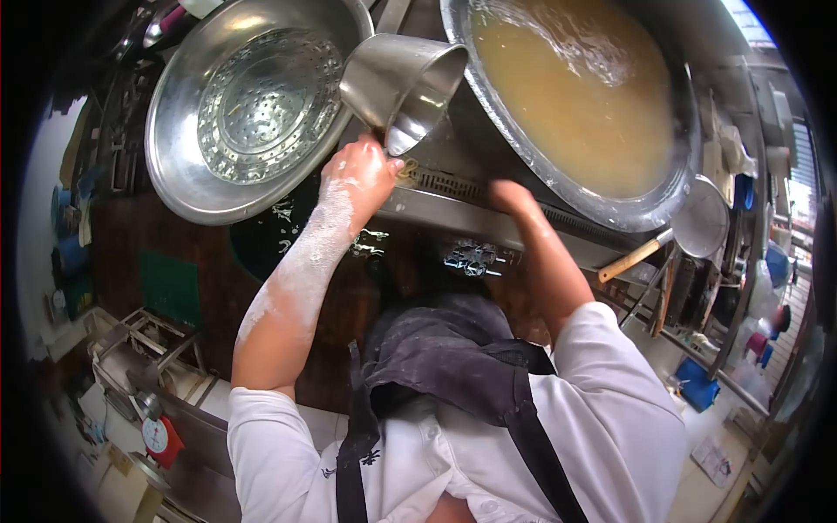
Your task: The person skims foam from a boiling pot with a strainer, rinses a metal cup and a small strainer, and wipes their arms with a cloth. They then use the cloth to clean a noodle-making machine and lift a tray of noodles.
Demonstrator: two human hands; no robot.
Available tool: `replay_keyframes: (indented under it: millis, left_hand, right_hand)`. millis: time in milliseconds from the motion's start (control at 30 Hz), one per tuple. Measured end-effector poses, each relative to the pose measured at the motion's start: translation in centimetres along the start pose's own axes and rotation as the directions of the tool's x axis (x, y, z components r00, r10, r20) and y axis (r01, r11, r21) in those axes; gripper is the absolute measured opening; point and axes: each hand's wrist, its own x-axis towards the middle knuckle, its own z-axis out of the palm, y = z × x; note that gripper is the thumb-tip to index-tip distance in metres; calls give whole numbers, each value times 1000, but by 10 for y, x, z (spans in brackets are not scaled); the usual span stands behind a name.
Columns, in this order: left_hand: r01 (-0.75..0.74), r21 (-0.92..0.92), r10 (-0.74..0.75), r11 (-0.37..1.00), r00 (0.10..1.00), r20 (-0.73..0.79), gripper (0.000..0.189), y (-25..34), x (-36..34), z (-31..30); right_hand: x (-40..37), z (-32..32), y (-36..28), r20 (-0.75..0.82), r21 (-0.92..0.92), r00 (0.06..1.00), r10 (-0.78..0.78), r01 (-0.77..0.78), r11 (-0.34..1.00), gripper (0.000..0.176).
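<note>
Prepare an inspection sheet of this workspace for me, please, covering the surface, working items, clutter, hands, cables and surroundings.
Surface: metal counter edge, slotted strip along it.
Job's things: metal dipper tilted, mouth facing right; large vat of cloudy yellowish liquid; wide metal basin, dotted inside.
Clutter: wooden-handled strainer beside the vat.
Hands: left hand grips the dipper, forearm coated white; right hand blurred near the vat, grip unclear.
Cables: nothing seen.
Surroundings: red scale lower left; blue container lower right.

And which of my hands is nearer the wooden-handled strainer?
Right. Your right hand is left of the strainer, beside the big pot; your left hand is farther left, holding the metal dipper.
</note>
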Motion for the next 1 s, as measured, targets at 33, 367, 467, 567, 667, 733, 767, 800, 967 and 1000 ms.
replay_keyframes:
  millis: [33, 367, 467, 567, 667, 733, 767, 800, 967, 1000]
  left_hand:
    - [2, -9, -1, 1000, 1000, 7, 40, 0, 0, 0]
    - [-25, -2, 25, 1000, 984, -176, 38, -3, -1, 9]
    - [-17, 1, 17, 1000, 979, -202, 37, -15, -14, -1]
    - [50, -70, -65, 996, 973, -220, 38, -30, -29, -4]
    - [-4, -236, -98, 972, 904, -416, 37, -53, -39, 8]
    - [15, -341, -161, 940, 900, -405, 37, -59, -55, 2]
    - [-33, -359, -150, 933, 870, -470, 39, -72, -61, 11]
    - [-5, -430, -201, 903, 879, -432, 39, -79, -71, 11]
    - [212, -793, -413, 571, 909, -54, 31, -88, -137, -2]
    - [142, -841, -401, 521, 911, -95, 30, -88, -149, 3]
  right_hand:
    - [25, 35, 57, -41, -120, 999, -3, -2, 993, 29]
    - [93, -1, -106, -70, 275, 936, -346, 352, 895, 19]
    - [50, -18, -49, -9, -36, 992, -126, 126, 991, 25]
    - [57, 29, -12, -60, -20, 991, -118, 117, 993, 26]
    - [74, 46, -85, -170, 247, 967, -190, 229, 942, 29]
    - [48, 9, -170, -333, 415, 932, 142, 10, 910, 59]
    - [48, -1, -191, -287, 483, 942, 175, -16, 876, 71]
    - [61, 5, -203, -333, 528, 928, 168, 36, 849, 73]
    - [73, 20, -238, -462, 273, 874, -152, 303, 913, 74]
    - [71, 20, -241, -480, 218, 851, -211, 349, 911, 72]
